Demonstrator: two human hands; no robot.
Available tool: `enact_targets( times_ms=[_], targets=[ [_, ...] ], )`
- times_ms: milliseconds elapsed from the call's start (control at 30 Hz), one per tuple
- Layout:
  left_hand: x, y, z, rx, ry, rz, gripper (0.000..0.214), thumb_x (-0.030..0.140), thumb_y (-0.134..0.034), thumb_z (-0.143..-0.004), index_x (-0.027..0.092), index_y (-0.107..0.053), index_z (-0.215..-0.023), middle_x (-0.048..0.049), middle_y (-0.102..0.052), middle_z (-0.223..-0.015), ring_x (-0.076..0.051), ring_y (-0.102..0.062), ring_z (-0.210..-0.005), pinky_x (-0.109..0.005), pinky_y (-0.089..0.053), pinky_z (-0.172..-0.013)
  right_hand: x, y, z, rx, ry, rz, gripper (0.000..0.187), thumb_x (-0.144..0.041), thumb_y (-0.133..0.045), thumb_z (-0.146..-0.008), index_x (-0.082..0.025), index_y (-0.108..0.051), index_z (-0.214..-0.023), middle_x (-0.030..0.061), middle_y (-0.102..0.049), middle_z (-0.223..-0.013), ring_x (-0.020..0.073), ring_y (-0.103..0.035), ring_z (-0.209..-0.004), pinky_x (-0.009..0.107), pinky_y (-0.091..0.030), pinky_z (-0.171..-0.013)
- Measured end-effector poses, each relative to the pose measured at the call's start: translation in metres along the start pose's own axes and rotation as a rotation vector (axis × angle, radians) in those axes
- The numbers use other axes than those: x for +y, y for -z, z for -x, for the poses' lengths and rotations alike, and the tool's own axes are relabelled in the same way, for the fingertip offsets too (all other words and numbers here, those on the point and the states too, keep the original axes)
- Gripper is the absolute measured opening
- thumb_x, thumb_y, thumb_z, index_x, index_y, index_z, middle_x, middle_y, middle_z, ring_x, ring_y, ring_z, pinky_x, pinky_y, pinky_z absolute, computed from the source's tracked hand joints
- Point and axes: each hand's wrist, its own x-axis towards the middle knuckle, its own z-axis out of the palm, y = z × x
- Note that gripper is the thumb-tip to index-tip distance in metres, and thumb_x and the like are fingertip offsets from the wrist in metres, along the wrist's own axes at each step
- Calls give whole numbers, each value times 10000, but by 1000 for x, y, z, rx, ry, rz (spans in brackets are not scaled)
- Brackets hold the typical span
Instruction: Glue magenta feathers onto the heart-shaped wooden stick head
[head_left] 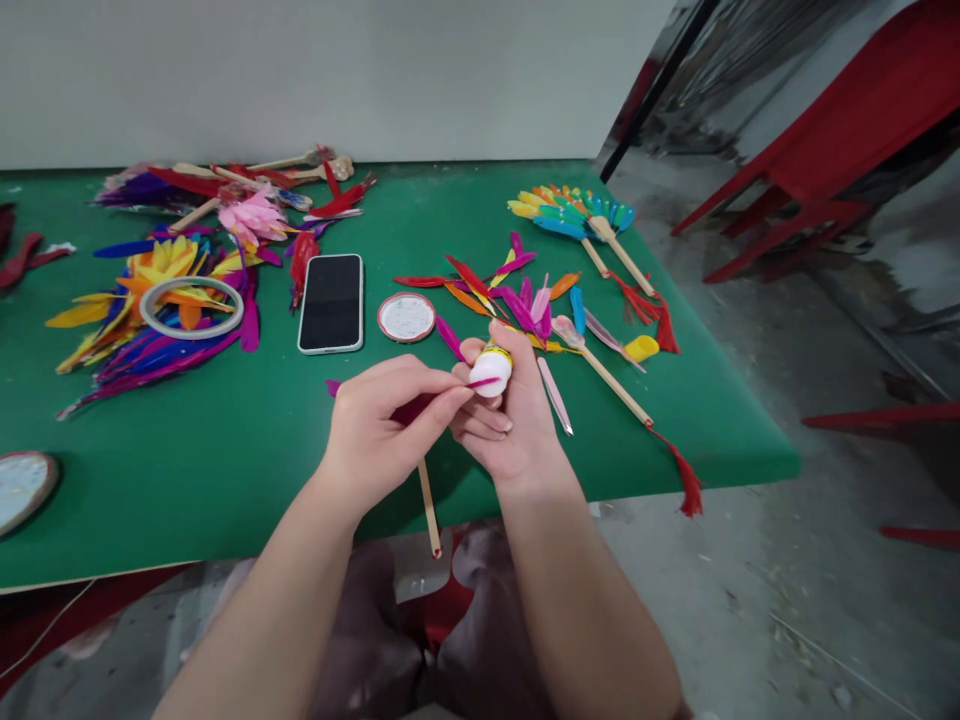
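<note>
My left hand (pixel 386 425) pinches a magenta feather (pixel 486 382) between thumb and forefinger; much of the feather is hidden by the hand. Its thin end lies against the white top of a small glue bottle (pixel 491 370) with a yellow label. My right hand (pixel 510 410) is wrapped round that bottle and tilts it toward the left hand. Below the left hand a wooden stick (pixel 429 510) reaches to the table's front edge, its upper end covered. Pink tweezers (pixel 555 396) lie just right of the right hand.
On the green table (pixel 262 470) are loose feathers (pixel 529 305), a phone (pixel 331 303), a round lid (pixel 406 317), a tape roll (pixel 150 308) on a feather pile, a tasselled stick (pixel 615 385), a yellow cap (pixel 641 348) and finished-looking feather fans (pixel 574 215). A red chair (pixel 832 130) stands right.
</note>
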Motion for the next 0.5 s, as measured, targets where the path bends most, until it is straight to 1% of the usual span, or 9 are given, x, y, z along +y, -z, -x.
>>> enact_targets(
  times_ms=[133, 300, 500],
  targets=[
    [-2, -3, 1, 44, 18, 39, 57, 136, -614, -772, 154, -666, -757, 8, -656, -670, -71, -581, -617, -177, -470, -575, 1, 0, 0, -24, -14, -4, 351, -396, -434, -835, -181, -510, -567, -93, -364, -289, 12, -188, -192, 118, -69, -220],
    [-4, -4, 2, 78, 71, 45, 56, 150, -618, -771, 169, -669, -759, 13, -662, -692, -73, -588, -617, -186, -478, -582, 1, 0, 0, 2, -18, -6, 363, -390, -422, -843, -183, -523, -562, -88, -359, -267, 16, -186, -189, 118, -72, -221],
    [-4, -2, 2, 20, 65, 77, 60, 141, -616, -769, 167, -667, -749, 21, -637, -649, -67, -573, -590, -177, -460, -550, 1, 1, -1, -13, -16, -8, 352, -392, -438, -838, -184, -515, -565, -92, -363, -282, 12, -186, -193, 117, -69, -223]
  ],
)
